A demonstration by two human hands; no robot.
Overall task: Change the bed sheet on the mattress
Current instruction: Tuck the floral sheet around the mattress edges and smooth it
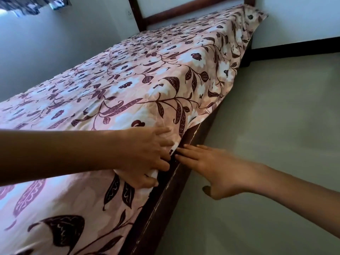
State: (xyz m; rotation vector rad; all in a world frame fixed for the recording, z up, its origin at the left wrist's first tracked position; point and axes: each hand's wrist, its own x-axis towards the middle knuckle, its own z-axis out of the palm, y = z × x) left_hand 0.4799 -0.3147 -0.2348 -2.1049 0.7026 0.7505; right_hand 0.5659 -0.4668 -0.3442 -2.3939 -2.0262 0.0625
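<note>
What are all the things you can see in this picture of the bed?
sheet: one, pink with white flowers and dark purple leaves, spread over the whole bed top and down its side
bed frame: one, dark brown wood, under the sheet's edge and rising at the far end
floor: one, pale grey-green, right of the bed
wall: pale blue-white, left of and behind the bed
skirting strip: one, dark, along the bottom of the far wall
curtain: one, dark and white pattern, top left corner
left hand: one, grips the sheet at the bed's side, fingers curled over the edge
right hand: one, fingers straight, tips at the gap between sheet and bed frame
</note>
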